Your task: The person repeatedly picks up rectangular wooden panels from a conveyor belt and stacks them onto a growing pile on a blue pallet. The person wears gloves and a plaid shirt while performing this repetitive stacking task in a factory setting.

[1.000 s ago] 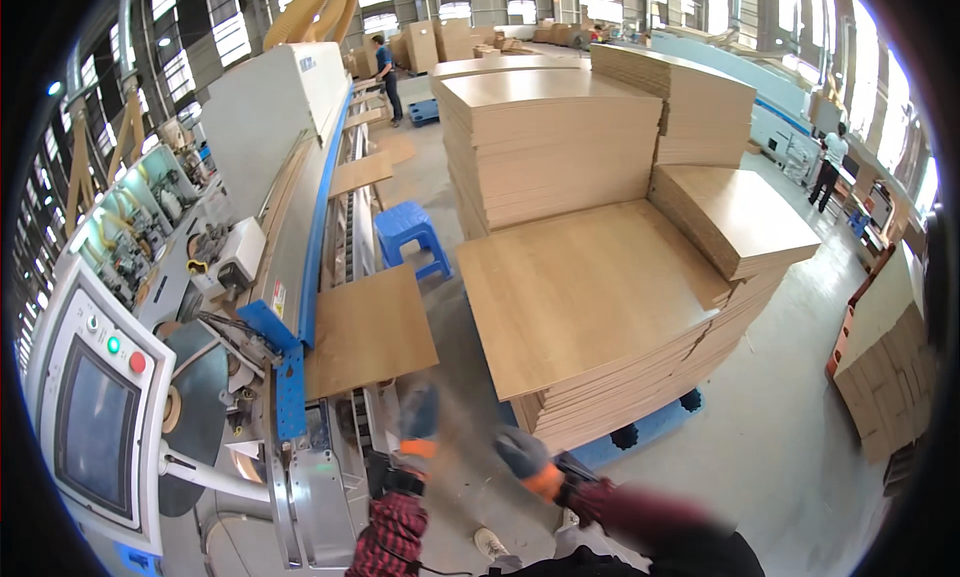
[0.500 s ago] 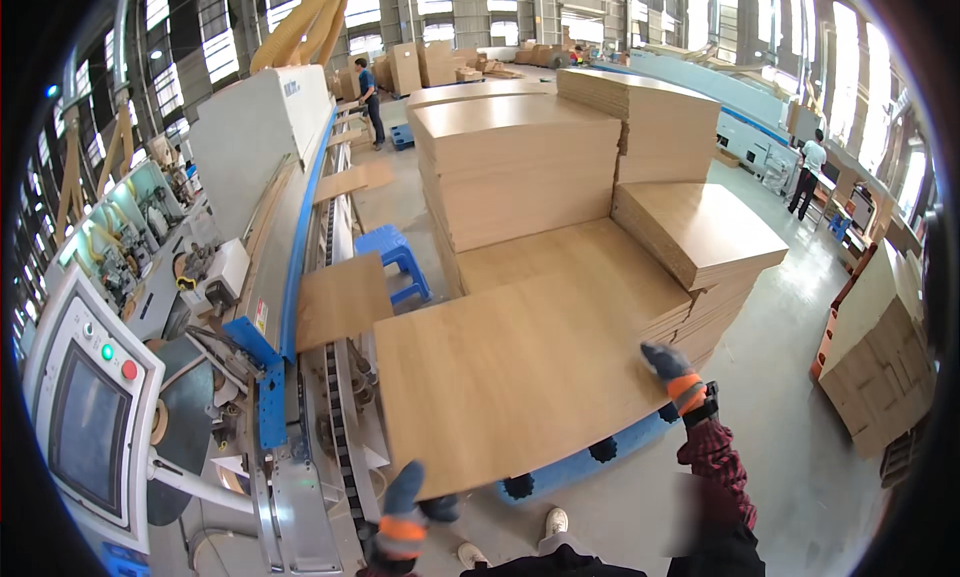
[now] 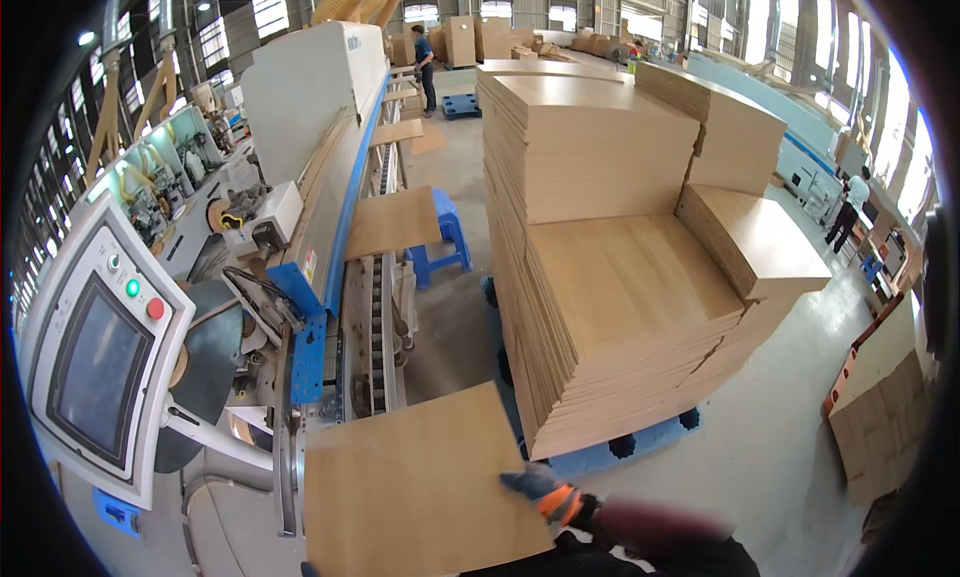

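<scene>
A flat wood-grain panel (image 3: pixel 415 487) is held level in front of me, its far left part close to the machine's conveyor rail (image 3: pixel 375 347). My right hand (image 3: pixel 540 485), in a grey glove with an orange band, grips the panel's right edge, fingers on the top face. Of my left hand (image 3: pixel 309 570) only a gloved fingertip shows, against the panel's near left corner; the rest lies outside the picture. To the right stands a tall stack of similar panels (image 3: pixel 620 347) on a blue pallet (image 3: pixel 650 445).
Another panel (image 3: pixel 395 222) lies on the conveyor beside a blue stool (image 3: pixel 452 237). A control screen (image 3: pixel 105 362) on an arm stands at left, next to the long machine (image 3: pixel 310 87). A worker (image 3: pixel 425 72) stands far along it, another person (image 3: pixel 850 207) at far right.
The panel has come off the stack and moved left and nearer, toward the conveyor. My right hand has moved left with it; my left hand has nearly left the picture. The view has shifted.
</scene>
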Demonstrator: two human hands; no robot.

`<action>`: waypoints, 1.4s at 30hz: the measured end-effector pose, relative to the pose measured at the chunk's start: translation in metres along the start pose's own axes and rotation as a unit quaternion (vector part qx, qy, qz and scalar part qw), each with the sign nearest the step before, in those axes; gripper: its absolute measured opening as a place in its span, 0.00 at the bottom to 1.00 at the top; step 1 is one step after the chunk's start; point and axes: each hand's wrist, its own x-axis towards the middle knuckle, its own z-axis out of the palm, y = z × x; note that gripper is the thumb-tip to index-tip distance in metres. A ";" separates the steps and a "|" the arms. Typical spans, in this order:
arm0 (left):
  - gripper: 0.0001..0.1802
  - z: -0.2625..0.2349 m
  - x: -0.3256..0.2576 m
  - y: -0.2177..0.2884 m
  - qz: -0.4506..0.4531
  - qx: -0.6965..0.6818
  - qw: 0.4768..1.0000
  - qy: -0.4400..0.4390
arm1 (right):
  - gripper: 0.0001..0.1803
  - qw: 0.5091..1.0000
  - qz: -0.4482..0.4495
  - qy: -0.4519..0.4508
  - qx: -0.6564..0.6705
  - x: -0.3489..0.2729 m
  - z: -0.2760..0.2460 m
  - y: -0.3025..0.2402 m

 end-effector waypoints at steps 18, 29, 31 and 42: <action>0.32 0.216 0.022 -0.053 0.509 0.678 0.517 -0.117 | 0.27 0.993 0.055 0.099 -0.027 0.152 0.030 0.025; 0.33 0.302 0.108 -0.055 0.541 0.613 0.565 -0.108 | 0.27 0.982 -0.178 0.032 -0.060 0.271 0.009 -0.004; 0.33 0.320 0.126 -0.055 0.566 0.604 0.552 -0.098 | 0.28 0.985 -0.151 0.062 -0.058 0.286 0.009 -0.026; 0.32 0.408 0.245 -0.054 0.583 0.642 0.492 -0.084 | 0.27 0.800 -0.447 0.134 -0.376 0.072 0.055 -0.148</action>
